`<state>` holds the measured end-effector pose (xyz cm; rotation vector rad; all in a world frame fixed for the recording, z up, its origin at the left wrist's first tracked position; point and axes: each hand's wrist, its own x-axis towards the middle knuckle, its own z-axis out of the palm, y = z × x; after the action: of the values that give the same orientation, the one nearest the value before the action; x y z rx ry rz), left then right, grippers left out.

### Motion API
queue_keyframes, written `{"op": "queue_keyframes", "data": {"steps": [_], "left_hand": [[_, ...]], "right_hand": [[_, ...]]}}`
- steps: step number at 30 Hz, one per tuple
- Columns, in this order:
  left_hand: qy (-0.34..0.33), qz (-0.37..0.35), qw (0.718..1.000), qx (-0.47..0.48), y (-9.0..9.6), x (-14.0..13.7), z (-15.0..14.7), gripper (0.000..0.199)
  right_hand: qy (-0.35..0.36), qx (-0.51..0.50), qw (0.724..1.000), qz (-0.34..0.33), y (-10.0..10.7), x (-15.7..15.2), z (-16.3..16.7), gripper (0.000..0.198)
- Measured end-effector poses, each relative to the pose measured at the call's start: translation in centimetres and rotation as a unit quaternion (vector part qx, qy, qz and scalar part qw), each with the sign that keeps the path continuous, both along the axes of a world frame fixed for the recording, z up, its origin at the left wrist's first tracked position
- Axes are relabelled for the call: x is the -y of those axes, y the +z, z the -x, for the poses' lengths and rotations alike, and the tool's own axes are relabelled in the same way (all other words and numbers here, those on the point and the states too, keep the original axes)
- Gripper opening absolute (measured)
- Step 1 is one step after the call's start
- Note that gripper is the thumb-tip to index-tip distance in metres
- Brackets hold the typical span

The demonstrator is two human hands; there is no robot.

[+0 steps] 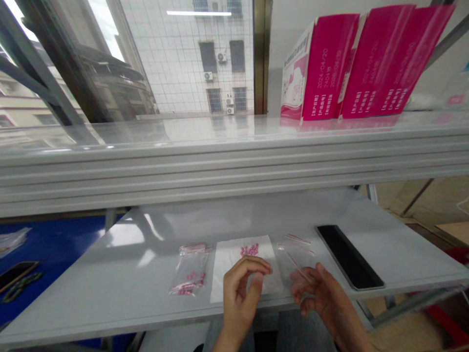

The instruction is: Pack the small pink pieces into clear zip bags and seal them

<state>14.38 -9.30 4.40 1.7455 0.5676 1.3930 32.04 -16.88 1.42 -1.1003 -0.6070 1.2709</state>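
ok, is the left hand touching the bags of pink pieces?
Apart. The head view shows it: the left hand is over the white sheet, with part of that sheet visible between it and the bags.

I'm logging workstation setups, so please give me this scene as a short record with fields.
surface: white table
left hand: fingers curled above the paper; whether it grips anything is unclear
right hand: fingers at the clear bags with red strips; grip unclear
loose items: small pink pieces on white paper
left of paper: clear bags holding pink pieces
right of bags: dark-screened device, lying flat
shelf: magenta boxes, standing
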Motion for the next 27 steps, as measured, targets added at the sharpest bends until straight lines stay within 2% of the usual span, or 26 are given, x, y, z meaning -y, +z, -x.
{"op": "queue_keyframes", "data": {"steps": [2,4,7,11,15,17,19,21,22,24,26,27], "left_hand": [[0.002,-0.003,1.0,0.025,-0.1,0.9,1.0,0.02],[0.028,0.005,0.999,0.02,-0.3,1.4,1.9,0.016],[0.072,0.036,0.997,0.01,-0.8,1.5,3.1,0.012],[0.111,0.057,0.992,0.003,-1.3,1.4,4.5,0.011],[0.14,0.056,0.988,-0.036,-1.8,1.4,5.5,0.011],[0.192,0.015,0.979,-0.07,-2.0,1.5,5.9,0.01],[0.272,-0.055,0.954,-0.112,-2.1,1.9,6.2,0.009],[0.306,-0.101,0.936,-0.141,-2.0,2.5,6.2,0.014],[0.287,-0.1,0.941,-0.147,-2.0,2.9,6.0,0.015],[0.199,-0.051,0.969,-0.139,-2.2,3.8,5.3,0.009],[0.107,0.037,0.987,-0.112,-2.8,4.5,4.4,0.003],[0.074,0.085,0.989,-0.095,-3.1,4.7,4.0,0.009]], "right_hand": [[0.006,-0.048,0.999,-0.012,0.4,-0.2,1.5,0.054],[0.02,-0.049,0.998,-0.02,0.6,-0.3,2.7,0.047],[0.061,-0.035,0.997,-0.015,0.3,-0.3,3.5,0.042],[0.152,-0.027,0.987,-0.037,-0.8,-0.2,3.5,0.033],[0.188,-0.014,0.982,-0.03,-1.0,-0.2,4.0,0.034],[0.193,0.009,0.981,-0.025,-0.7,-0.3,4.4,0.039],[0.189,0.031,0.981,-0.021,-0.3,-0.6,4.8,0.044],[0.184,0.049,0.982,-0.015,0.1,-0.8,5.3,0.047],[0.185,0.06,0.981,-0.012,0.2,-0.9,5.6,0.048],[0.184,0.082,0.979,-0.001,0.3,-1.2,6.2,0.05],[0.182,0.101,0.978,0.003,0.2,-1.4,6.9,0.049],[0.183,0.107,0.977,0.002,0.1,-1.5,7.2,0.048]]}}
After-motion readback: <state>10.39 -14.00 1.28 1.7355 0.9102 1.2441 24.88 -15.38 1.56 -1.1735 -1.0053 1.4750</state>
